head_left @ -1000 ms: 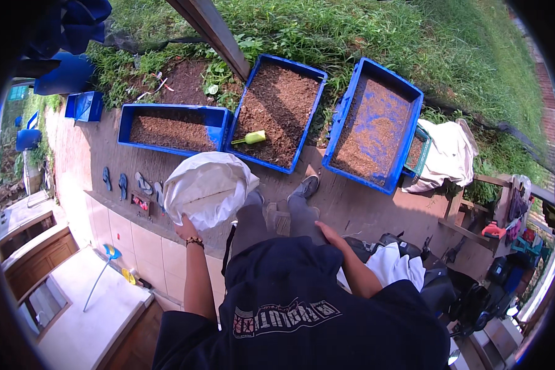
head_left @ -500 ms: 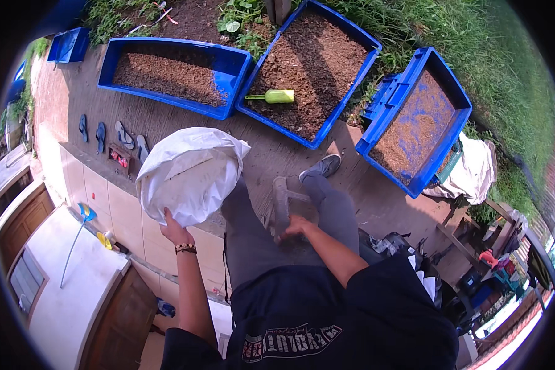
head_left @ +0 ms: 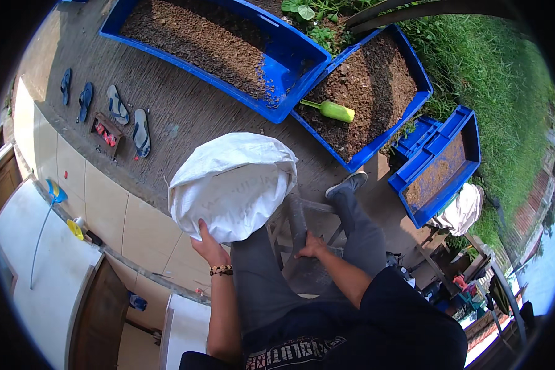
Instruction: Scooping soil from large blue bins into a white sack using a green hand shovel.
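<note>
My left hand (head_left: 210, 250), with beaded bracelets at its wrist, grips the lower rim of a white woven sack (head_left: 228, 203). The sack's mouth faces up and its rim is rolled outward into a thick band; inside, only pale cloth shows. It stands over my left knee. Between my legs, my right hand (head_left: 312, 247) is closed on the edge of a worn grey stool (head_left: 298, 223); its fingertips are partly hidden. Beyond, a lime-green scoop (head_left: 334, 111) lies on brown crumbly material in a blue tub (head_left: 376, 159), touched by neither hand.
A long blue tub (head_left: 213, 77) of similar material overlaps that tub's left side. Another blue tub (head_left: 435, 213) stands at right, beside a white sack (head_left: 464, 209). Sandals (head_left: 141, 134) and a small brick-like box (head_left: 108, 132) lie left on the concrete. Grass borders the far right.
The whole view has shifted and turned, so the tubs sit farther right. The white sack, still in my left hand, has come nearer my legs' middle. My right hand stays on the stool.
</note>
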